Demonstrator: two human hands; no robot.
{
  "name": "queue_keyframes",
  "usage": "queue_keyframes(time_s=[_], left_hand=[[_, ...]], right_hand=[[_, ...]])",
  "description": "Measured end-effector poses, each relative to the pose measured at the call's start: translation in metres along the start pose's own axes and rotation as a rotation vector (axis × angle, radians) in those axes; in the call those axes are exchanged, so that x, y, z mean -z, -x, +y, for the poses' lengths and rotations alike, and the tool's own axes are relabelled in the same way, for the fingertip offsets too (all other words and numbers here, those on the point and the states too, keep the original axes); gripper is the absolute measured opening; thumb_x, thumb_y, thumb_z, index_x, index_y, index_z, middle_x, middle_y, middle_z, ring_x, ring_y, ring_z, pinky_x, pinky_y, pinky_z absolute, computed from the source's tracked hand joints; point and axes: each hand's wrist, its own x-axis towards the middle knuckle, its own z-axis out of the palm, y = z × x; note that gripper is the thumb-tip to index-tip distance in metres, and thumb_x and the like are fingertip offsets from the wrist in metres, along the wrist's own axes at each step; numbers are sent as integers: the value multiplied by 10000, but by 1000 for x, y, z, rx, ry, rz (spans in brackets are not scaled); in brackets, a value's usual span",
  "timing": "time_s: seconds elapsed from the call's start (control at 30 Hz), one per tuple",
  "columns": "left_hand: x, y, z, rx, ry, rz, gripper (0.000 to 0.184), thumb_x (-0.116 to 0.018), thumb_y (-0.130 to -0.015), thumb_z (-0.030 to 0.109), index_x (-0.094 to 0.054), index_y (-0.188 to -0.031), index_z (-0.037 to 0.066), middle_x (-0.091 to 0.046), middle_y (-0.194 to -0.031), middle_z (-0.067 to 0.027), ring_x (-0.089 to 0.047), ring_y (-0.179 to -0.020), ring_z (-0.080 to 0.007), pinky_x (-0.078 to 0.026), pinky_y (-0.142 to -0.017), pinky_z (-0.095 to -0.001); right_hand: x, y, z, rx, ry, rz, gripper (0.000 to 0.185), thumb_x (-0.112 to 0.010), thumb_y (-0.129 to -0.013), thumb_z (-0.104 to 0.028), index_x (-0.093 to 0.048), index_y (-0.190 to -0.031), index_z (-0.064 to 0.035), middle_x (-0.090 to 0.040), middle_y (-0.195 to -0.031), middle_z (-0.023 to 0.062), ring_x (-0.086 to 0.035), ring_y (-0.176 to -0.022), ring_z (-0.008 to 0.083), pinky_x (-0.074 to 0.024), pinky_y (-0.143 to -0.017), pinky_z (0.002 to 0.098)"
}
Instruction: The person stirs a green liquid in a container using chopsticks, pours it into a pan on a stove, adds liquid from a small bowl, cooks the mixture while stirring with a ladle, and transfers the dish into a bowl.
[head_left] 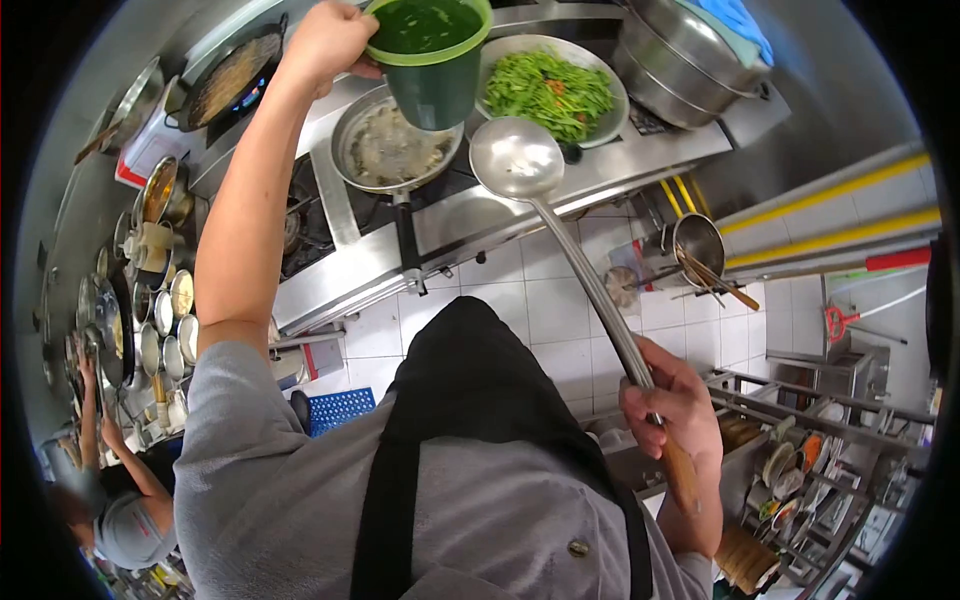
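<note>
A light-rimmed green bucket (435, 95) holding green liquid (425, 25) is near a slanted, wooden-handled steel ladle (588, 280).

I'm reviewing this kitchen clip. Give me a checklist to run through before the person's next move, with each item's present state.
1. Left hand has hold of the green bucket: ok, gripping its rim.
2. Right hand has the ladle by its wooden handle: ok.
3. Ladle bowl not touching the dish of greens: cannot tell, they overlap from above.
4. Frying pan fully in sight: not ok, the bucket covers part of it.
5. Pan's black handle turned away from the person: not ok, it points toward them.
</note>
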Motion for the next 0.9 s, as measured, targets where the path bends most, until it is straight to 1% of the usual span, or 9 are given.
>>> queue_keyframes(time_s=[0.03,0.07,0.13,0.17,0.2,0.27,0.33,0.73,0.9], left_hand=[[11,-14,-23,-66,21,7,222,-552,-842,98,-567,-680,-53,-631,-672,-144,-684,-598,-236,-591,-559,-354],[25,-23,-44,-62,18,15,222,-552,-842,98,-567,-680,-53,-631,-672,-144,-684,-598,-236,-591,-559,-354],[50,-36,-70,-3,-141,48,267,-547,-916,139,-544,-710,-31,-573,-695,-82,-664,-632,-211,-600,-545,-331],[60,-45,-86,32,-160,53,259,-536,-933,136,-573,-766,-59,-592,-766,-106,-672,-658,-237,-634,-589,-357],[68,-48,-96,37,-207,87,252,-541,-920,135,-569,-755,-54,-588,-729,-101,-673,-647,-230,-624,-579,-343],[81,-53,-114,68,-341,159,235,-544,-844,138,-614,-761,-71,-676,-742,-198,-720,-628,-280,-575,-592,-365],[90,-57,-126,87,-381,181,240,-543,-844,145,-620,-767,-69,-679,-740,-203,-720,-624,-278,-572,-602,-363],[96,-61,-146,111,-567,215,249,-532,-856,153,-618,-776,-67,-678,-729,-224,-716,-626,-290,-582,-616,-367],[90,-63,-149,147,-597,211,261,-530,-860,178,-629,-784,-51,-678,-740,-234,-717,-654,-300,-570,-679,-380]], right_hand=[[-12,-16,-9,-16,31,-22,645,-525,-799,68,-419,-1431,-5,-490,-633,35,-402,-392,82,-346,-346,237],[-23,-30,-17,-31,59,-42,644,-525,-803,67,-418,-1434,-10,-491,-633,33,-403,-392,80,-346,-346,236],[-41,-57,-30,-25,63,-69,631,-549,-821,39,-416,-1435,-20,-489,-632,23,-411,-397,75,-352,-344,236],[-49,-71,-37,-36,86,-124,618,-557,-833,24,-418,-1433,-24,-489,-633,20,-414,-399,74,-355,-343,237],[-57,-83,-43,-48,108,-181,605,-565,-846,8,-420,-1431,-27,-489,-634,17,-417,-401,73,-358,-341,237],[-73,-104,-52,-64,108,-222,584,-573,-861,-14,-426,-1426,-33,-490,-638,12,-419,-400,71,-365,-337,238],[-86,-119,-62,-56,130,-270,586,-572,-864,-16,-419,-1429,-31,-494,-642,10,-416,-396,72,-372,-333,239],[-109,-157,-108,-68,281,-373,476,-562,-880,-26,-459,-1344,-19,-504,-667,12,-439,-399,75,-389,-338,247],[-102,-163,-121,-98,315,-363,436,-559,-882,-34,-466,-1307,-12,-505,-680,14,-440,-409,74,-385,-346,251]])
